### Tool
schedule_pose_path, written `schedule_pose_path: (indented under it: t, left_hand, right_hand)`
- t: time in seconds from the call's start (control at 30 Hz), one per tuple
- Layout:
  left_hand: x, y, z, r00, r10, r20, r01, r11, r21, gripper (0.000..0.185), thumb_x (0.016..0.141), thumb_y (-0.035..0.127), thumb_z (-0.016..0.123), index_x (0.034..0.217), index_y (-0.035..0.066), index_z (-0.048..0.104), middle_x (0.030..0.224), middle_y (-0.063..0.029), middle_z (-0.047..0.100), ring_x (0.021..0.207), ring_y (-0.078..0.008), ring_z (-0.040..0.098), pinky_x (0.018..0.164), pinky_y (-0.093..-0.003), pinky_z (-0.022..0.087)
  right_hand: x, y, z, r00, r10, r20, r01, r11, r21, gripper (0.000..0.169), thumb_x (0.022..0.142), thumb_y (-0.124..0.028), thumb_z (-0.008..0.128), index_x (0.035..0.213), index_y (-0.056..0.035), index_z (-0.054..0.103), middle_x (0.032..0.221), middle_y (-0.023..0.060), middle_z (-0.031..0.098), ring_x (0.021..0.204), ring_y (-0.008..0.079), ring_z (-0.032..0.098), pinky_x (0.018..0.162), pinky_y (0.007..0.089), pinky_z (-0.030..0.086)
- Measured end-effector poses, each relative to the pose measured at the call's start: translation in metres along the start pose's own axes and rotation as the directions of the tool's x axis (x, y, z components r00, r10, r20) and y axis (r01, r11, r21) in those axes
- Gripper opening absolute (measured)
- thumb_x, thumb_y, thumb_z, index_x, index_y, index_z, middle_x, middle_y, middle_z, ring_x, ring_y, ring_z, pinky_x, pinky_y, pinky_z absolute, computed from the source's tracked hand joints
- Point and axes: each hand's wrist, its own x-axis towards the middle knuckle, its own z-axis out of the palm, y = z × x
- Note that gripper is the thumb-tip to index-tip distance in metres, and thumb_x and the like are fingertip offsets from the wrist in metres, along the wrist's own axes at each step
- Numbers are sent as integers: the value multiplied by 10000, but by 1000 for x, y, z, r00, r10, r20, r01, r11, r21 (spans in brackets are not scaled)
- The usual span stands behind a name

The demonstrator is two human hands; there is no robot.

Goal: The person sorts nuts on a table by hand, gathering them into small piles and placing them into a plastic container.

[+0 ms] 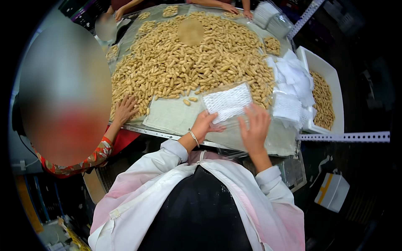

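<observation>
My left hand [208, 123], with a metal bangle at the wrist, holds the near left corner of a clear plastic tray [230, 123]. A white foam net sheet [227, 101] lies in the tray. My right hand [256, 124], slightly blurred, is beside the tray's near right corner with its fingers apart; I cannot tell if it touches the rim. Beyond the tray spreads a large heap of unshelled peanuts [194, 62]. To the right of my right hand, another clear tray with white foam net [286, 106] lies against a pile of loose foam net sheets [290, 70].
At the right stands a white foam box [337, 94] with peanuts inside, beside a perforated metal post [345, 137]. Stacked clear trays [272, 18] and a peanut-filled tray [272, 45] are at the far right. Another person's hand [125, 109] rests against the heap at left; other people's hands [230, 8] work opposite.
</observation>
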Motion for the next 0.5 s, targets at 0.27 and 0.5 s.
schedule_pose_path:
  t: [0.27,0.5]
  left_hand:
    - [13,-20,13,995,69,72,-89,935,342,325,1011,128,548,1297,-25,516,1036,-119,663,755,-229,715,603,-360,639]
    - [10,-31,14,972,37,231,-148,861,487,262,995,136,597,1172,-19,481,956,-142,655,684,-203,699,572,-356,640]
  right_hand:
    - [20,-2,-35,995,-79,61,87,985,-149,546,769,-180,786,1286,-121,621,1320,129,590,1272,350,506,1105,530,341]
    - [6,13,-19,972,32,235,13,982,-186,635,704,-261,842,1279,-113,616,1082,73,609,1094,278,552,1050,483,346]
